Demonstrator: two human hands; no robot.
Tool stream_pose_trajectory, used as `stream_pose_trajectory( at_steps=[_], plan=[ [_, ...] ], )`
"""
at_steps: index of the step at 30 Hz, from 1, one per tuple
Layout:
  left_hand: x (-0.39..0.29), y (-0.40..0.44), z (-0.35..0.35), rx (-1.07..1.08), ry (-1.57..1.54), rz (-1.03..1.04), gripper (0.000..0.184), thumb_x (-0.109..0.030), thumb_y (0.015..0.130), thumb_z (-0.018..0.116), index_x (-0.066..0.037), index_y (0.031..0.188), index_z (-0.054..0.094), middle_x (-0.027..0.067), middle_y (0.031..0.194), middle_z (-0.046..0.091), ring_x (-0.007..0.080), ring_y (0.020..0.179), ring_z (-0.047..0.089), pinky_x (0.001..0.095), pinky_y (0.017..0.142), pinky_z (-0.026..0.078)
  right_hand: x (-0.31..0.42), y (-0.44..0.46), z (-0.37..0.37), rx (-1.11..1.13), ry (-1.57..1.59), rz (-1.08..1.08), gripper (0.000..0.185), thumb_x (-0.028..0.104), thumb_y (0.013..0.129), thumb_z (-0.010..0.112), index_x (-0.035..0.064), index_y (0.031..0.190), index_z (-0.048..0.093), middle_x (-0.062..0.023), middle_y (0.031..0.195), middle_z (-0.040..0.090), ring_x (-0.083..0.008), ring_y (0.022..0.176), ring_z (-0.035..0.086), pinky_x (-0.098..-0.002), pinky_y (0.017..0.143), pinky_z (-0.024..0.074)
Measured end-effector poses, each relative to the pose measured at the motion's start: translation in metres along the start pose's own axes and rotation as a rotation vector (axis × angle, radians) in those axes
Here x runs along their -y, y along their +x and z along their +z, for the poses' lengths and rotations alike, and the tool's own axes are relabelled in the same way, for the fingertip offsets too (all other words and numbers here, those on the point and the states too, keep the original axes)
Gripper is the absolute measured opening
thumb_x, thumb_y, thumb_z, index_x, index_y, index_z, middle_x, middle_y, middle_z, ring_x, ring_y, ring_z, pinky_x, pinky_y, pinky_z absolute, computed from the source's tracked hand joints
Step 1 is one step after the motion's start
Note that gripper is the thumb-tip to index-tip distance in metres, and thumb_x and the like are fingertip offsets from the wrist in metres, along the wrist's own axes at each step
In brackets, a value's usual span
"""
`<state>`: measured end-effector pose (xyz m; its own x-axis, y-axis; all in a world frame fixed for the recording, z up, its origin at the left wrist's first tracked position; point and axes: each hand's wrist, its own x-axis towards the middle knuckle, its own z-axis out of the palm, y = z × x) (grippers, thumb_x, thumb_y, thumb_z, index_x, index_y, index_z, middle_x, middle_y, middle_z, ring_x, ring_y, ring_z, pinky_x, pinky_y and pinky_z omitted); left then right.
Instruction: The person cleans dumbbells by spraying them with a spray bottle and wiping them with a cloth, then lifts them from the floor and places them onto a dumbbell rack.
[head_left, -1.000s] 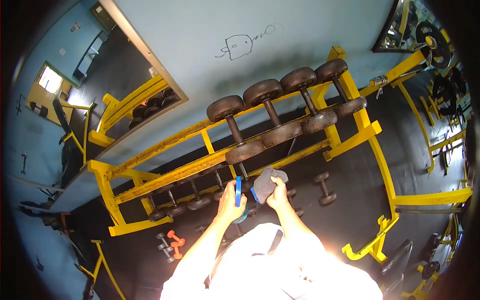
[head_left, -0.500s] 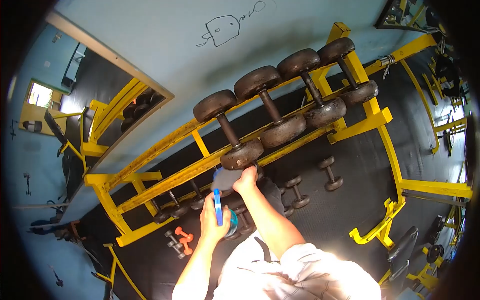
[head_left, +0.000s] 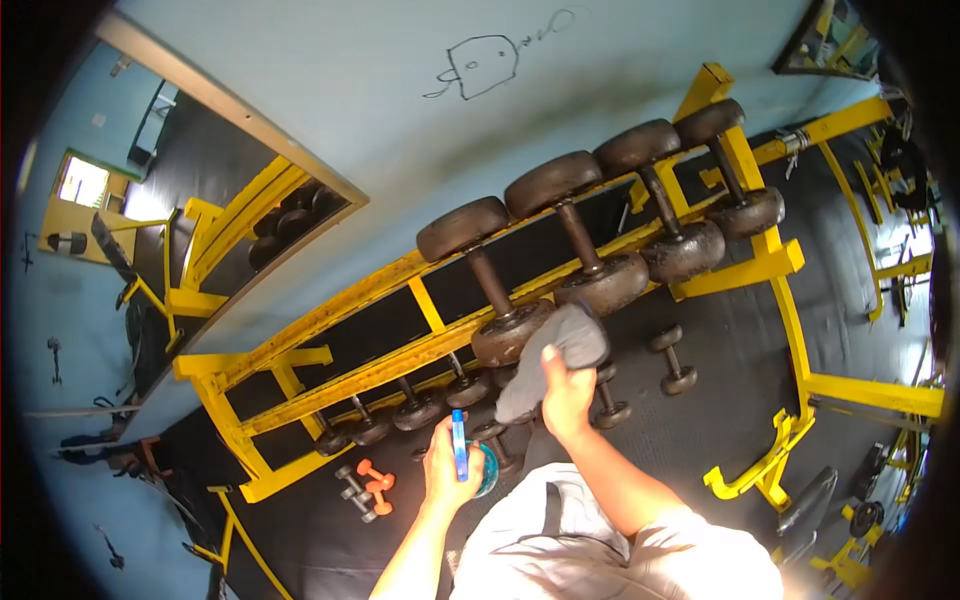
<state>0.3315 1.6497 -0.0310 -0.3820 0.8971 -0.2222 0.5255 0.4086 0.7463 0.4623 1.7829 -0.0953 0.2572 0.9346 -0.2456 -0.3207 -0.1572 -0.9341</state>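
Observation:
My left hand (head_left: 448, 472) is wrapped round a spray bottle (head_left: 460, 446) with a blue top and a teal body, held low in front of the rack. My right hand (head_left: 568, 402) grips a grey cloth (head_left: 562, 345), thumb on top. The cloth lies against or just over the lower head of the leftmost large dumbbell (head_left: 490, 285) on the upper tier; I cannot tell if it presses on it. Several worn, dark round-headed dumbbells stand along the yellow rack (head_left: 330, 385), tilted across its two rails.
Smaller dumbbells (head_left: 415, 408) line the lower tier. Orange dumbbells (head_left: 377, 487) and grey dumbbells (head_left: 355, 493) lie on the black floor, with another dumbbell (head_left: 672, 360) to the right. A wood-framed mirror (head_left: 240, 115) leans on the blue wall. A yellow metal stand (head_left: 760, 470) is at right.
My right hand has moved right and turned, bringing the cloth up over the dumbbell's lower head. My left hand with the spray bottle sits slightly lower and further right. The view has shifted a little.

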Motion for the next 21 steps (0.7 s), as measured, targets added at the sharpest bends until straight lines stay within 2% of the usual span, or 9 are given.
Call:
stream_pose_trajectory(
  at_steps=[1,3,5,8,9,10,13,17,21],
  plan=[
    [-0.001,0.003,-0.001,-0.015,-0.01,-0.008,0.048,-0.014,0.077,0.06,-0.005,0.123,0.05,0.0188,0.096,0.064,0.0318,0.077,0.066,0.0402,0.073,0.052,0.004,-0.006,0.006,0.076,-0.375,-0.439,0.061,0.01,0.075,0.071,0.0036,0.132,0.051,-0.0158,0.115,0.05,-0.0306,0.108,0.047,-0.0402,0.096,0.0387],
    [-0.005,0.009,-0.002,-0.046,-0.017,-0.041,0.047,-0.013,0.078,0.059,-0.004,0.124,0.05,0.0187,0.096,0.064,0.0305,0.076,0.066,0.0393,0.073,0.052,-0.009,-0.008,0.017,0.267,-1.035,-0.679,0.077,0.013,0.065,0.07,0.0096,0.138,0.047,-0.0215,0.124,0.042,-0.042,0.112,0.041,-0.0483,0.097,0.0343],
    [-0.013,0.013,-0.008,-0.033,-0.025,-0.101,0.046,-0.011,0.079,0.058,-0.003,0.124,0.05,0.0184,0.099,0.064,0.03,0.076,0.066,0.0389,0.074,0.052,-0.043,-0.015,0.03,0.216,-1.227,-0.864,0.08,0.024,0.061,0.066,0.0144,0.138,0.048,-0.0191,0.127,0.04,-0.0396,0.113,0.038,-0.054,0.092,0.0311],
    [-0.002,0.011,-0.008,-0.2,-0.079,0.075,0.045,-0.01,0.079,0.058,-0.002,0.122,0.051,0.0178,0.106,0.064,0.0305,0.085,0.067,0.0388,0.078,0.052,-0.049,-0.015,0.014,0.291,-1.341,-1.054,0.078,0.021,0.061,0.065,0.0172,0.137,0.05,-0.0162,0.129,0.04,-0.0371,0.114,0.038,-0.054,0.09,0.0315],
    [-0.004,0.011,-0.01,-0.201,-0.104,0.032,0.044,-0.014,0.079,0.06,-0.004,0.121,0.051,0.0134,0.107,0.065,0.0201,0.077,0.064,0.0338,0.075,0.051,-0.042,-0.013,0.008,0.425,-1.372,-1.161,0.075,0.021,0.062,0.064,0.0179,0.136,0.051,-0.0149,0.127,0.042,-0.0357,0.112,0.04,-0.053,0.089,0.0321],
    [-0.001,0.013,-0.007,-0.232,-0.106,0.072,0.044,-0.014,0.079,0.059,-0.004,0.121,0.052,0.0132,0.106,0.065,0.0197,0.076,0.064,0.0336,0.075,0.051,-0.037,-0.009,0.003,0.56,-1.393,-1.273,0.073,0.02,0.063,0.063,0.0185,0.135,0.053,-0.0136,0.126,0.043,-0.0344,0.111,0.041,-0.0519,0.089,0.0326],
    [-0.006,0.012,-0.012,-0.257,-0.126,0.069,0.044,-0.013,0.079,0.059,-0.004,0.121,0.052,0.0125,0.104,0.065,0.0191,0.076,0.065,0.033,0.073,0.052,-0.028,0.011,-0.005,0.715,-1.203,-1.122,0.067,0.018,0.065,0.062,0.0188,0.132,0.055,-0.0131,0.125,0.046,-0.0328,0.11,0.044,-0.0487,0.09,0.034],
    [0.003,-0.004,-0.011,-0.274,-0.209,-0.03,0.043,-0.012,0.079,0.059,-0.004,0.121,0.052,0.0115,0.103,0.065,0.0184,0.07,0.064,0.032,0.07,0.052,-0.053,0.032,-0.004,0.076,-0.786,-0.743,0.042,0.02,0.089,0.056,0.0005,0.126,0.054,-0.0209,0.121,0.052,-0.0394,0.107,0.049,-0.0516,0.097,0.034],
    [0.02,-0.022,-0.002,-0.259,-0.151,-0.113,0.043,-0.01,0.078,0.06,-0.005,0.121,0.053,0.0098,0.094,0.066,0.0179,0.066,0.063,0.0318,0.068,0.051,-0.043,0.019,0.002,-0.039,-0.581,-0.302,0.045,0.023,0.092,0.056,-0.0079,0.124,0.049,-0.0259,0.125,0.052,-0.037,0.115,0.05,-0.0435,0.101,0.0342]
  ],
)
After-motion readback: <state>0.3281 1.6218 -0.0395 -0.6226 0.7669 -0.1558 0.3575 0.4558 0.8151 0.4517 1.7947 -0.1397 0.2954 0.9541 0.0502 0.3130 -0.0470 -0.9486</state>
